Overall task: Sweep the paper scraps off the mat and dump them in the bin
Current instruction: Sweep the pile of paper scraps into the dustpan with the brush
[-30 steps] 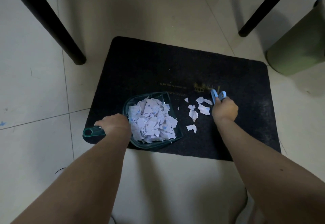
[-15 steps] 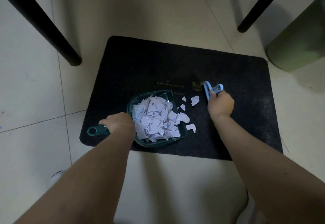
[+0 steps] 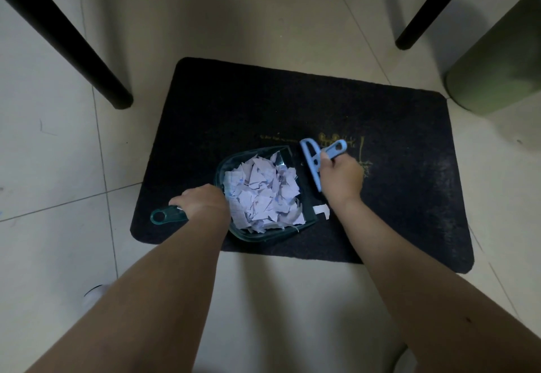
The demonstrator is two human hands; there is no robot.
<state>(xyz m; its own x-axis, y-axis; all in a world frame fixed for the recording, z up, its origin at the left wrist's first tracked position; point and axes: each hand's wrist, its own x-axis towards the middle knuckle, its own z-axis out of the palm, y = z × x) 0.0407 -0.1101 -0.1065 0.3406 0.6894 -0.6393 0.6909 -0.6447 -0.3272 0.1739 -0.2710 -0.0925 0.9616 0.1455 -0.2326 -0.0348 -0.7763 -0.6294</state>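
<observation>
The right hand (image 3: 341, 179) is curled around the handle of a small light-blue plastic brush (image 3: 313, 164); the handle end, with a round hole, sticks out above the knuckles. The long flat head of the brush stands just at the open mouth of the dustpan (image 3: 257, 197), on its right side. The left hand (image 3: 205, 201) grips the handle of the dustpan, fingers wrapped over it, and only the teal end with its hanging loop shows to the left of the fist.

The dustpan is of clear teal plastic with a rounded back wall and a straight front edge, and it lies flat on the mat (image 3: 395, 182). It is filled with a loose heap of scraps (image 3: 262, 194), torn white paper with jagged corners (some show faint blue marks). One scrap (image 3: 321, 210) lies on the mat just outside the front edge, under the right wrist.

The mat is black, rectangular with rounded corners and a rough fibre surface, with a thin yellow design near the brush. It lies on pale glossy floor tiles (image 3: 52, 167). The bin (image 3: 497, 59), olive green and round, stands just beside the far right corner of the mat. Black furniture legs (image 3: 73, 47) stand on the tiles beyond the mat.
</observation>
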